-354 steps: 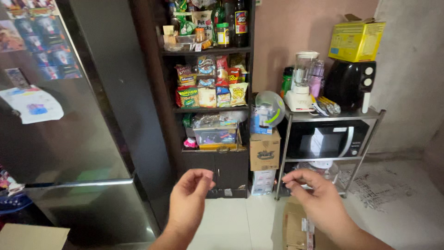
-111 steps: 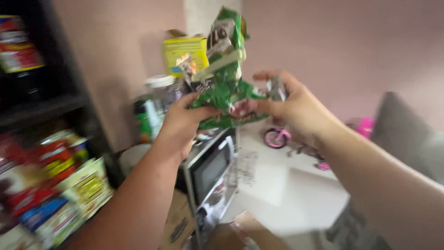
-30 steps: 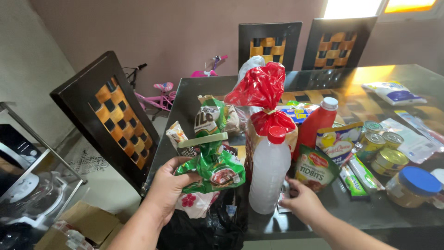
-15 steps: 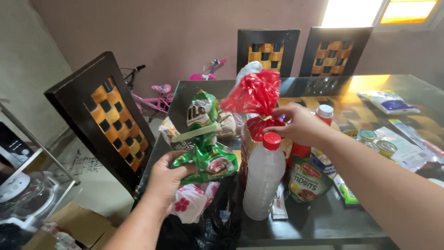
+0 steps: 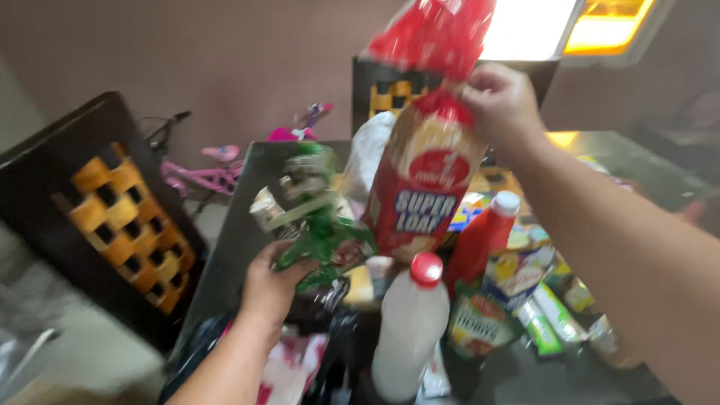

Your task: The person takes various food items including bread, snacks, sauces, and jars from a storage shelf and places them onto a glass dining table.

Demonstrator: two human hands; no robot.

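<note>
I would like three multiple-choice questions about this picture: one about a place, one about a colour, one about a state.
1. Where is the bread loaf bag?
A. lifted above the table
B. lying on the floor
C. on the chair seat

2. What colour is the cap of the white plastic bottle?
A. blue
B. red
C. green

3. What is the left hand doing?
A. resting open on the table
B. hanging free
C. gripping a green packet

Answers: 1 A, the right hand holds it up by its tied neck. 2 B, the cap is red. 3 C, its fingers close around the packet's lower end.
</note>
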